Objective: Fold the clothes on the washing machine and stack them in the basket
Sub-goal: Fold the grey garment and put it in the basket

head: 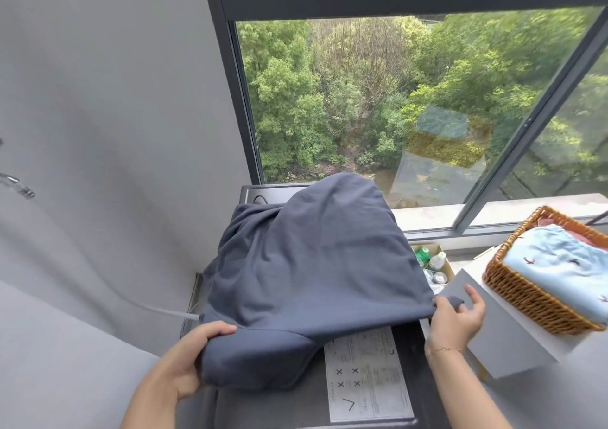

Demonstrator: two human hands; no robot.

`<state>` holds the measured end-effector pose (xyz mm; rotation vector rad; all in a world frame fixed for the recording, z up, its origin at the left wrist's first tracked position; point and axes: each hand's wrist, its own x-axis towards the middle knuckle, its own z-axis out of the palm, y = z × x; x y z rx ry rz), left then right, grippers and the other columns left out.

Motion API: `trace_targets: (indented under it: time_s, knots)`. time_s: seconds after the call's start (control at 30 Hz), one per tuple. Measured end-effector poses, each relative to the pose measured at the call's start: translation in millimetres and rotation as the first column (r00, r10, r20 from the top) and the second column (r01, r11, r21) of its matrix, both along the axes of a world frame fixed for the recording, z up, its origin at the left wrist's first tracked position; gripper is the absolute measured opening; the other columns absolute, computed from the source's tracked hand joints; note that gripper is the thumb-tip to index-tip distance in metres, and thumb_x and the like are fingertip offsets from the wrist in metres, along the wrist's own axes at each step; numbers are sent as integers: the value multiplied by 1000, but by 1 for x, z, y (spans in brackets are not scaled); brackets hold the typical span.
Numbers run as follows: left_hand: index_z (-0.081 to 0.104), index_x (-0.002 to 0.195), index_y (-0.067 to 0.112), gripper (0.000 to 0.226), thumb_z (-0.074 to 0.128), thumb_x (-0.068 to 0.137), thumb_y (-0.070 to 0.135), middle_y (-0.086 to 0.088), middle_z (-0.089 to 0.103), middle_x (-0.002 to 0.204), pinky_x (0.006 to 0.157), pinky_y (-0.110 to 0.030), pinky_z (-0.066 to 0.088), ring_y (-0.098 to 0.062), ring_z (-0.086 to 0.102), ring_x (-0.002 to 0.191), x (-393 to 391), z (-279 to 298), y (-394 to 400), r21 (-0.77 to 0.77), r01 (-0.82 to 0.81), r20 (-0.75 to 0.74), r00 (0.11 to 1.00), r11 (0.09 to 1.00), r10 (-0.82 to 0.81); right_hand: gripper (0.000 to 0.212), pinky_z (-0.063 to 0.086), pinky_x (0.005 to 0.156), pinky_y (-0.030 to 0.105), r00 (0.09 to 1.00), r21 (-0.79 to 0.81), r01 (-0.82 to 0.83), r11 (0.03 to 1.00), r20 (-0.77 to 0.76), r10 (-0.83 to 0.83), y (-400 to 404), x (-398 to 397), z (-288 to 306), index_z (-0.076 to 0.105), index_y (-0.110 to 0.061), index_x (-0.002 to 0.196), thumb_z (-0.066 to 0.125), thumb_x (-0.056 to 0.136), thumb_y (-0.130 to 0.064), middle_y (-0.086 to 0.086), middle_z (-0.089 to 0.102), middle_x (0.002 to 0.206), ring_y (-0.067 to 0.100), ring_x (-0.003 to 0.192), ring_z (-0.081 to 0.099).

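Both hands lifted the slate-blue garment [306, 264] above the washing machine [404, 339] to fold it: left hand [194, 359] gripped its hem, right hand [455, 320] pinched its edge; the wicker basket [533, 300] waited nearby.

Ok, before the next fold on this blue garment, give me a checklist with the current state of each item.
1. Left hand grips the near corner of the blue garment: ok.
2. Right hand holds the garment's right edge: ok, thumb on the cloth, fingers spread.
3. Garment lies flat on the washing machine: not ok, it is lifted and billowed.
4. Garment's far edge is free of snags: cannot tell, hidden by the cloth.
5. Basket within reach on the right: ok, on the white box.
6. Room in the basket: cannot tell; a light blue folded cloth already lies on top.
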<state>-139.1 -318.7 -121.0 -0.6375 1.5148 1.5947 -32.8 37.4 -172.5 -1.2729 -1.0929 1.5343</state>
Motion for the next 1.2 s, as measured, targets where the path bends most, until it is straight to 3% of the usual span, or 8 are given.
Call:
trace_targets:
  time_s: [0.17,0.3,0.4,0.53,0.67,0.8,1.0,1.2]
  knots:
    - [72,64,4,16,72,56,17,-10,68,61,48,-26,55,-21,66,50,-31,23,30,375,-276,-56,946,885,319,44,42,69,28,958,130,-276,952,119,261,37,-54,21,53,-16,121,57,83,6,12,54,81,14,70,47]
    - [71,86,13,18,76,72,24,-5,70,89,71,-29,57,-19,69,81,-62,6,58,581,-390,-105,835,715,540,80,42,85,31,805,2,-584,812,134,578,54,-107,30,11,-27,152,57,90,-4,2,55,93,16,86,51]
    - [58,121,15,41,69,85,34,-1,63,119,90,-32,46,-18,58,109,-63,-35,65,-29,-188,-464,873,982,153,80,39,89,31,687,-119,-683,721,230,689,54,-116,13,6,-24,154,55,92,-6,2,55,120,19,105,51]
    - [58,118,19,71,74,60,58,-2,57,116,96,-43,47,-27,55,112,-47,-87,41,-670,6,-421,820,742,-387,51,40,71,20,717,-26,-633,773,355,599,38,-96,-18,44,-12,138,47,90,4,12,62,118,11,85,53]
    - [65,93,9,34,64,85,42,-8,62,97,82,-44,47,-31,58,94,-32,-94,36,-755,-151,-567,640,638,-519,39,42,67,9,661,143,-718,681,444,605,2,-69,-31,63,-20,102,45,85,10,-1,69,93,-2,81,59]
    - [52,74,23,22,58,95,30,10,50,58,61,-32,39,-9,44,58,-30,-32,57,-502,-195,-803,468,843,-369,49,44,79,10,514,168,-843,510,527,676,-13,-61,-46,65,-30,82,49,79,16,-9,69,86,-1,90,59]
    - [64,93,16,18,54,98,30,0,72,89,82,-35,52,-20,66,89,-90,37,110,-221,-140,-797,597,965,-95,43,49,82,21,479,66,-857,512,470,741,-5,-69,-45,70,-22,80,46,81,14,-4,72,81,9,84,65]
    - [57,125,8,44,32,104,39,-8,65,119,84,-29,52,-20,61,110,-141,47,161,361,-208,-344,876,909,338,42,45,77,6,485,-9,-853,522,355,799,1,-67,-42,68,-23,95,45,87,11,-2,73,89,13,91,66]
